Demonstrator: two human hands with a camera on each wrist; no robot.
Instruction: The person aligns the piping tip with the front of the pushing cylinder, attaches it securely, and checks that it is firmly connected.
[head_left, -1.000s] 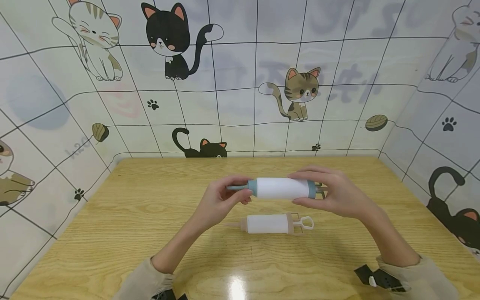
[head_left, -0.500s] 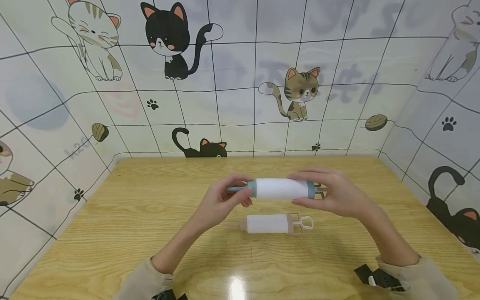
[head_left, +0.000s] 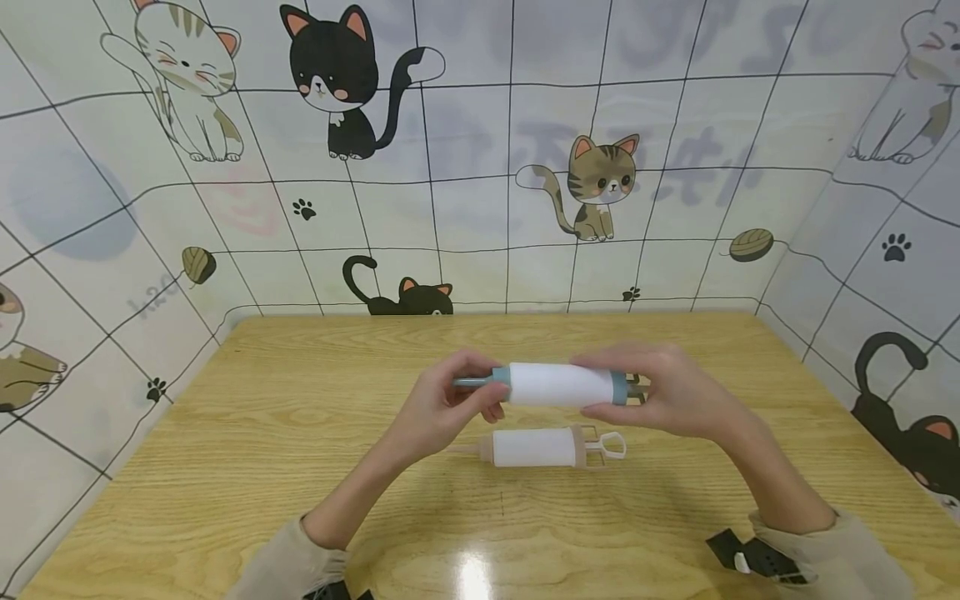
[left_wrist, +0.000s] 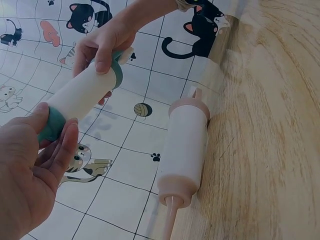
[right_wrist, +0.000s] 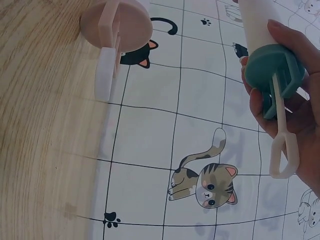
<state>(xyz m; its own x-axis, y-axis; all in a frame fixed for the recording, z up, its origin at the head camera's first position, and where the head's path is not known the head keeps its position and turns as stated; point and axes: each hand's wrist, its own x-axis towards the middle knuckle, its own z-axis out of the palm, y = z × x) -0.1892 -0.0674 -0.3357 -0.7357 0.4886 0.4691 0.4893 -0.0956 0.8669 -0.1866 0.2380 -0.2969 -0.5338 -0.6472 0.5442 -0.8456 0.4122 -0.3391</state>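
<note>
Both hands hold a large syringe [head_left: 558, 384] with a white barrel and teal ends, level above the table. My left hand [head_left: 442, 404] pinches its teal collar [left_wrist: 52, 124] at the nozzle end, thumb on the near side. At the plunger end, my right hand [head_left: 678, 392] grips the barrel beside the teal cap [right_wrist: 272, 64]. A white plunger rod with a loop handle [right_wrist: 276, 159] sticks out of that cap. On the table just nearer to me lies a second syringe [head_left: 534, 448], white with pinkish-beige ends, its nozzle also pointing left and its loop handle right.
The wooden table [head_left: 300, 492] is backed and flanked by a white grid-lined sheet [head_left: 480, 208] printed with cartoon cats. Black straps [head_left: 757, 557] show at the sleeve cuffs.
The teal-ended syringe has sunk slightly towards me, and its barrel shifted a little left. My right hand moved down with it and looks blurred. The second syringe stays put.
</note>
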